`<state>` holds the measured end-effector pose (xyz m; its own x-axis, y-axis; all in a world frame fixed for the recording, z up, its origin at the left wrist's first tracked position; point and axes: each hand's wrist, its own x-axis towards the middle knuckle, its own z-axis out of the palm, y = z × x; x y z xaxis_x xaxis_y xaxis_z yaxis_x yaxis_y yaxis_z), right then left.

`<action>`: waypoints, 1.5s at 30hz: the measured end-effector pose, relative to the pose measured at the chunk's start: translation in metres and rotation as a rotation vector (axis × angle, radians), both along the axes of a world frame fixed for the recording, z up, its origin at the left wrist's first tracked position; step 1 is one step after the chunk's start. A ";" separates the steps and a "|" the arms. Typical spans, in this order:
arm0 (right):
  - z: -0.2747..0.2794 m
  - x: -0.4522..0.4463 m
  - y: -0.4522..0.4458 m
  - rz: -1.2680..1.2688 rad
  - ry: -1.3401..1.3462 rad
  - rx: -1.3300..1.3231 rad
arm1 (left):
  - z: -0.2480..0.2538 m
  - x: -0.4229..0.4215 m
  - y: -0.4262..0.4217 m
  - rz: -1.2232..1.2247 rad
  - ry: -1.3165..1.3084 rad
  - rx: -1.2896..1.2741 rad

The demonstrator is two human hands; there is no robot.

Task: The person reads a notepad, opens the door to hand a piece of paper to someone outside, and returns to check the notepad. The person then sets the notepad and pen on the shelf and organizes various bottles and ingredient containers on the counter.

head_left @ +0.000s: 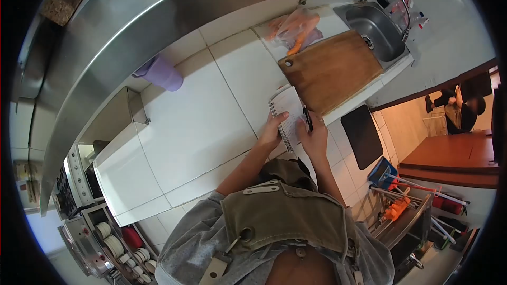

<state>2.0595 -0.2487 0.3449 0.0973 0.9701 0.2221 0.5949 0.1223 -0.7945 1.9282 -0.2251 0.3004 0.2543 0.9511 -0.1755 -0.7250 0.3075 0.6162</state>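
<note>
A small spiral notepad (287, 104) with writing on its open page is held in front of my body. My left hand (272, 131) grips its spiral edge, thumb lying on the page. On the opposite side, my right hand (313, 136) has a black pen (307, 118) between its fingers and rests against the notepad's lower part. Just beyond the notepad lies a wooden cutting board (334, 69) on the white tiled counter (206, 121). A plastic bag of carrots (296, 27) sits behind the board.
A metal sink (377, 34) is at the right end of the counter. A purple pitcher (165, 75) stands near the back wall, below a steel shelf (174, 26). Dishes (113, 245) fill a rack at lower left. Another person (460, 108) is at far right.
</note>
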 end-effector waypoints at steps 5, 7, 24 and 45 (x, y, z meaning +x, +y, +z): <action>0.019 0.000 -0.007 0.011 0.091 0.001 | -0.007 -0.007 -0.003 -0.096 -0.146 -0.107; 0.020 0.001 -0.009 0.016 0.091 0.002 | 0.005 -0.007 -0.004 -0.015 -0.117 -0.180; 0.021 0.007 -0.025 -0.081 0.198 -0.127 | -0.017 -0.019 0.007 -0.085 -0.251 -0.081; 0.022 0.003 -0.043 0.238 0.071 0.107 | -0.006 -0.052 0.000 0.120 0.031 0.169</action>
